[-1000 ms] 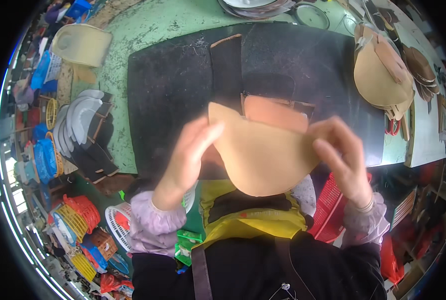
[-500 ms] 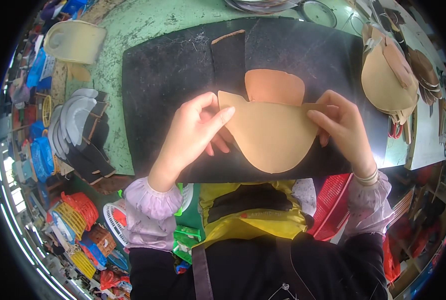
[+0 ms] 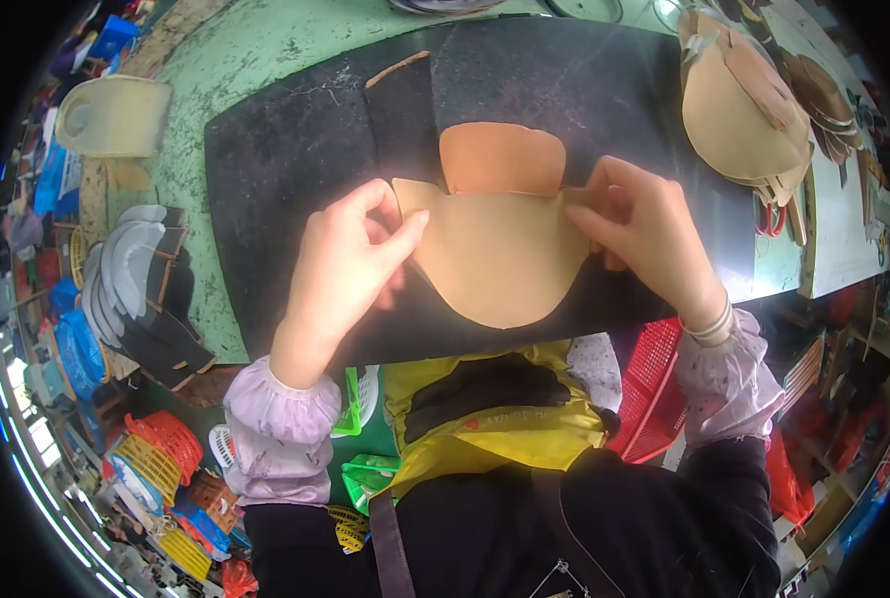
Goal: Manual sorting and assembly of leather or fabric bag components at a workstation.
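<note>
Between my two hands is a tan leather shoe-upper piece (image 3: 505, 259), rounded at its near edge, with a brown tongue-shaped flap (image 3: 503, 159) at its far side. My left hand (image 3: 350, 254) pinches its left corner between thumb and fingers. At the right corner my right hand (image 3: 639, 229) grips it the same way, with the fingertips partly hidden behind the hand. Under it spreads a black work mat (image 3: 305, 149). A dark strip with a brown end (image 3: 402, 115) lies on the mat just beyond my left hand.
Stacked tan pieces (image 3: 744, 115) lie at the right, with red-handled scissors (image 3: 770, 219) partly under them. Grey curved pieces on dark parts (image 3: 126, 269) are fanned out at the left of the green table (image 3: 191, 110). A red basket (image 3: 649, 389) stands below the table's near edge.
The whole view has shifted, so the mat and its surroundings sit further left and slightly higher. Both hands still grip the piece's corners, and its rounded edge looks wider and flatter.
</note>
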A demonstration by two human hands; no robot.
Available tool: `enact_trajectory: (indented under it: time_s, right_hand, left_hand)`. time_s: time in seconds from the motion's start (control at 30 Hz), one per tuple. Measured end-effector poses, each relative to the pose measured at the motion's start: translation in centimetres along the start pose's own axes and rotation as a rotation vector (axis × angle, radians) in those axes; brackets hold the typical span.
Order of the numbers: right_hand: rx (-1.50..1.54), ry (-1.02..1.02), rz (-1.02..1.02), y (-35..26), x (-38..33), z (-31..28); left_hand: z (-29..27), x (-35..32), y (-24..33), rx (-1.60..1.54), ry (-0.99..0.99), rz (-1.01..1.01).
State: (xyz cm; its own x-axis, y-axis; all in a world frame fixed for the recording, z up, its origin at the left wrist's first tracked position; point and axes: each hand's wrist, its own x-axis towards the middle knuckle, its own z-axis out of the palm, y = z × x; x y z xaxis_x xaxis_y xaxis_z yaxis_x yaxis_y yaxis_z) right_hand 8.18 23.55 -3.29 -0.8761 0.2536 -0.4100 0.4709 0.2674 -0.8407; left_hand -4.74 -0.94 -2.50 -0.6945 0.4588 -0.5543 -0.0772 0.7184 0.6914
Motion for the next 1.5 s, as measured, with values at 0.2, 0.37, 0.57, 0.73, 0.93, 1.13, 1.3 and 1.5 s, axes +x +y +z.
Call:
enact_trajectory:
  time_s: [0.2,0.37,0.57,0.73,0.93,1.13,1.3,1.5]
  right_hand:
    - [-0.412,0.396,-0.420,0.9,-1.6,-0.2]
    - [-0.616,-0.035,-0.693,2.0,-3.9,1.8]
    - [-0.632,0.261,-0.794,3.1,-1.9,2.6]
    - [-0.245,0.161,-0.818,0.5,-2.6,7.3]
    - [-0.338,0.263,-0.994,-4.6,-2.1,3.7]
    - [-0.201,-0.018,-0.556,-7.0,-1.6,1.0]
    - [-0.155,0.034,-0.578,-6.9,-2.6,0.9]
    - [-0.173,0.089,-0.573,-6.7,-3.4,1.3]
  left_hand:
    - [0.7,-0.2,-1.3,0.426,0.341,0.888]
    - [2.7,-2.2,-3.3,0.673,0.019,0.836]
    - [0.9,-5.4,-8.0,0.551,0.164,0.692]
    - [6.6,-7.5,-6.6,-0.667,0.055,0.645]
    - [3.7,-6.1,-1.6,-0.672,0.194,0.545]
    - [3.1,-5.0,1.2,-0.515,0.143,0.549]
    - [1.8,-4.6,3.3,-0.160,0.195,0.706]
    - [1.4,-4.9,4.2,-0.118,0.100,0.547]
